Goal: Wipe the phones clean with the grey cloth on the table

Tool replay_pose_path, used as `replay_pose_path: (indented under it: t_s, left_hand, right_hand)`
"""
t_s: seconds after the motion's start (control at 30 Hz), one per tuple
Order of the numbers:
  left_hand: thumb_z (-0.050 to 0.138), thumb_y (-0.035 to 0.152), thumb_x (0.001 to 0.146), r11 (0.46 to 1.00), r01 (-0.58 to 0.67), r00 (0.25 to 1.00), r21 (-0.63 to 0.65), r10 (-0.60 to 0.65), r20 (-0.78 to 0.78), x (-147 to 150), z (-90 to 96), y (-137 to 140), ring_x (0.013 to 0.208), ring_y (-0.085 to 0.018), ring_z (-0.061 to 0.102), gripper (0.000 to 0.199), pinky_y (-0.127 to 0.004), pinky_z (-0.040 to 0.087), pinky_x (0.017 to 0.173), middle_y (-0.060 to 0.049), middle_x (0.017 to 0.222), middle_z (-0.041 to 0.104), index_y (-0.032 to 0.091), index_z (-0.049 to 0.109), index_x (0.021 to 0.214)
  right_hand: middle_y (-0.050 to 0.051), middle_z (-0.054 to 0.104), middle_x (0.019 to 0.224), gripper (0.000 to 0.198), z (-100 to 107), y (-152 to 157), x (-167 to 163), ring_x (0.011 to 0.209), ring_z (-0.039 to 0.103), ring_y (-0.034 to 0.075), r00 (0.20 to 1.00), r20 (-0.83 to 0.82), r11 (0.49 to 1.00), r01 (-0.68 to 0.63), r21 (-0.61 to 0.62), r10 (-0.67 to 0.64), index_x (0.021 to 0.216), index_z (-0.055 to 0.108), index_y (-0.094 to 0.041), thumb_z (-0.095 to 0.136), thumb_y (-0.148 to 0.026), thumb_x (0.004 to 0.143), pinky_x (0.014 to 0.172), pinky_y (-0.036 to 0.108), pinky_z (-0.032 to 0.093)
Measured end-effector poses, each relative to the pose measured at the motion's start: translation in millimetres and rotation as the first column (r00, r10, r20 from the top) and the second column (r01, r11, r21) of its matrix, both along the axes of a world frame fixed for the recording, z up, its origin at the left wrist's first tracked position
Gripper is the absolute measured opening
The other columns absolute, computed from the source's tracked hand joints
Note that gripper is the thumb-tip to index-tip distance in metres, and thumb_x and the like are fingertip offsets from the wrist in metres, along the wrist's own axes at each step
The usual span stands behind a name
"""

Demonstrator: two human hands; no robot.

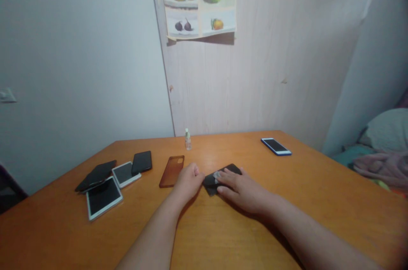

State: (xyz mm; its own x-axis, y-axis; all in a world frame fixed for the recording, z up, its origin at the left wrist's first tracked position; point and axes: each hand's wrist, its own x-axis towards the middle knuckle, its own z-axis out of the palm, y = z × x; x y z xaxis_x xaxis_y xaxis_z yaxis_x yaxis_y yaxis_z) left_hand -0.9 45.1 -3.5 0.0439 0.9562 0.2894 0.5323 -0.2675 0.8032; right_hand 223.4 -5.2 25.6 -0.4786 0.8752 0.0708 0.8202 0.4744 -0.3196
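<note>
Orange table [223,236] under dark phone [210,181], pale walls [79,49]

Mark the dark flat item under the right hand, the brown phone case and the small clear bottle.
Dark flat item [210,180]: head view, on its uncovered left part.
Brown phone case [171,172]: head view, middle of its flat panel.
Small clear bottle [188,141]: head view, on its body.

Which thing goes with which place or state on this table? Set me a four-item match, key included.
1. Black flat object
2. Brown phone case
3. Small clear bottle
4. Blue-edged phone

A. Standing upright near the table's far edge
B. Partly covered by the right hand
C. Lying toward the table's right side
D. Just left of the left hand

Pairs: 1-B, 2-D, 3-A, 4-C
</note>
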Motion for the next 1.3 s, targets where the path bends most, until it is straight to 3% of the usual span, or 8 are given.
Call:
replay_pose_path:
  t_s: [0.1,0.27,0.5,0.77,1.0,1.1,1.2,1.3]
  left_hand:
    - [0.061,0.018,0.071,0.999,-0.041,0.999,0.020,0.042,-0.023,-1,1.6,1,0.055,-0.013,0.038,0.024,-0.027,0.018,0.055,0.006,0.052,0.043,0.021,0.042,0.057]
    - [0.068,0.024,0.069,1.000,0.026,0.998,-0.014,-0.025,0.053,-1,-1.1,-3,0.063,-0.015,0.047,0.017,-0.025,0.027,0.058,0.004,0.065,0.053,0.022,0.052,0.071]
    - [0.082,0.029,0.053,0.971,0.228,0.971,-0.074,-0.221,0.093,-3,-6.3,-16,0.090,-0.024,0.057,0.051,-0.029,0.041,0.075,-0.004,0.093,0.061,0.021,0.060,0.097]
    - [0.081,0.031,0.057,0.967,0.254,0.951,-0.013,-0.252,-0.178,1,-2.4,-18,0.105,-0.031,0.056,0.059,-0.036,0.043,0.086,-0.008,0.107,0.060,0.021,0.060,0.111]
    - [0.077,0.027,0.061,0.967,0.255,0.952,0.013,-0.249,-0.179,6,-4.7,-21,0.108,-0.031,0.056,0.053,-0.036,0.042,0.089,-0.009,0.109,0.061,0.021,0.059,0.111]
    - [0.079,0.027,0.058,0.972,0.237,0.963,-0.005,-0.235,-0.133,6,-4.9,-21,0.108,-0.031,0.056,0.056,-0.036,0.042,0.088,-0.009,0.108,0.061,0.022,0.059,0.110]
    - [0.083,0.028,0.053,0.974,0.227,0.971,-0.025,-0.228,-0.068,6,-6.7,-20,0.108,-0.033,0.056,0.063,-0.036,0.042,0.088,-0.009,0.107,0.062,0.022,0.060,0.111]
    - [0.084,0.028,0.051,0.973,0.232,0.973,-0.019,-0.232,-0.009,7,-8.6,-19,0.109,-0.034,0.056,0.065,-0.037,0.042,0.090,-0.009,0.108,0.063,0.023,0.061,0.111]
  right_hand:
    - [0.006,0.046,0.153,0.050,-1,1,-1,0.145,0.031,0.031,1.000,-0.007,1.000,0.004,0.012,-0.004,0.142,0.052,-0.032,0.036,-0.053,0.099,0.116,0.065,0.008]
    - [0.011,0.046,0.152,0.055,-3,14,12,0.144,0.030,0.037,0.956,0.050,0.957,0.289,0.019,-0.289,0.144,0.051,-0.024,0.034,-0.052,0.100,0.110,0.074,0.002]
    - [0.005,0.043,0.154,0.053,4,-3,-5,0.146,0.029,0.031,0.998,-0.013,0.997,-0.068,-0.021,0.067,0.145,0.049,-0.032,0.029,-0.052,0.101,0.116,0.064,0.010]
    - [0.007,0.035,0.159,0.060,-3,21,16,0.149,0.018,0.038,0.939,0.083,0.941,0.337,-0.014,-0.335,0.150,0.042,-0.025,0.024,-0.054,0.101,0.110,0.075,0.003]
    - [0.003,0.037,0.158,0.055,0,1,-12,0.149,0.021,0.032,0.997,0.003,0.996,-0.083,-0.025,0.083,0.150,0.040,-0.033,0.025,-0.053,0.101,0.115,0.068,0.004]
    - [0.003,0.037,0.158,0.055,-2,12,-3,0.149,0.020,0.034,0.994,0.036,0.994,0.105,-0.024,-0.104,0.149,0.042,-0.032,0.024,-0.052,0.102,0.113,0.071,0.004]
    - [0.005,0.033,0.160,0.057,-7,27,11,0.148,0.019,0.038,0.926,0.100,0.930,0.368,-0.008,-0.365,0.150,0.042,-0.028,0.023,-0.052,0.101,0.110,0.076,0.005]
    - [0.005,0.033,0.160,0.059,-7,24,7,0.149,0.014,0.038,0.943,0.098,0.947,0.320,0.000,-0.319,0.151,0.040,-0.027,0.022,-0.054,0.101,0.110,0.075,0.003]
